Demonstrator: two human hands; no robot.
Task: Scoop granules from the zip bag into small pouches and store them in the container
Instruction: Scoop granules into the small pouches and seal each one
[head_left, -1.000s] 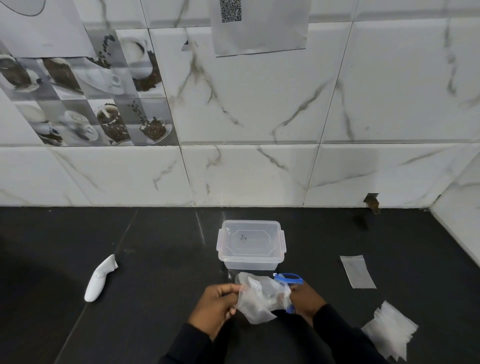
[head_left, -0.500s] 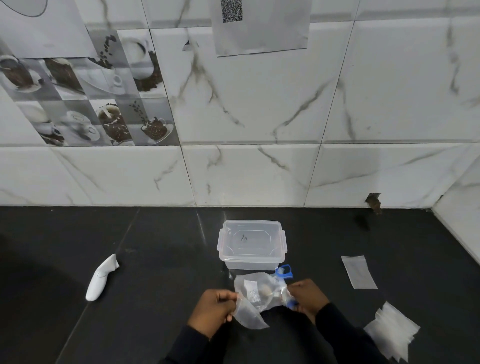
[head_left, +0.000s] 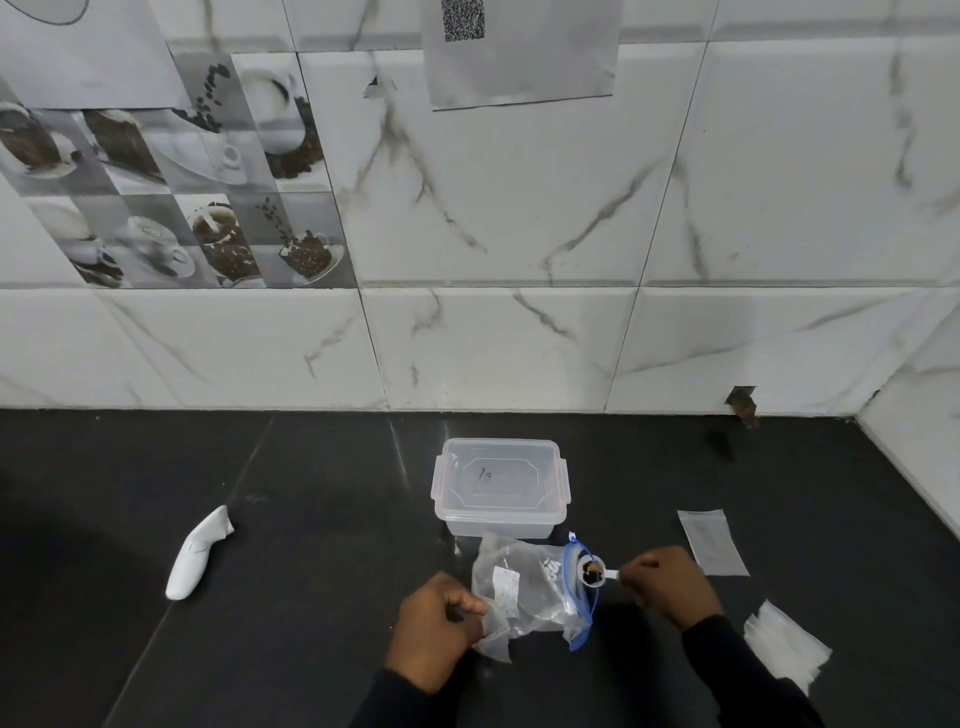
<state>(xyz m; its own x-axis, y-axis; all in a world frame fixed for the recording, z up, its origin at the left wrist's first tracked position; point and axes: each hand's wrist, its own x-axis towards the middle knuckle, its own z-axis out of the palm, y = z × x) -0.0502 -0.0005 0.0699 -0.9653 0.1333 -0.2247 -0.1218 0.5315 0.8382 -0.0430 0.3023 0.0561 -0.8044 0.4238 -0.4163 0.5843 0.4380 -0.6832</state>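
A clear zip bag (head_left: 524, 582) with a blue zip edge lies on the black counter, its mouth facing right. My left hand (head_left: 436, 631) pinches the bag's left end. My right hand (head_left: 670, 584) holds the handle of a small white scoop (head_left: 592, 570), which sits just outside the bag's mouth with dark granules in its bowl. Behind the bag stands a clear lidded plastic container (head_left: 501, 486). One flat small pouch (head_left: 712, 541) lies to the right, and a stack of small pouches (head_left: 784, 647) lies at the lower right.
A white handheld device (head_left: 197, 553) lies on the counter at the left. A marble-tiled wall rises behind the counter, and a side wall closes in at the far right. A paper with a QR code hangs on the wall above.
The bag has come down from the air onto the counter. My right hand has drawn the scoop out of the bag's mouth to the right, with granules in it.
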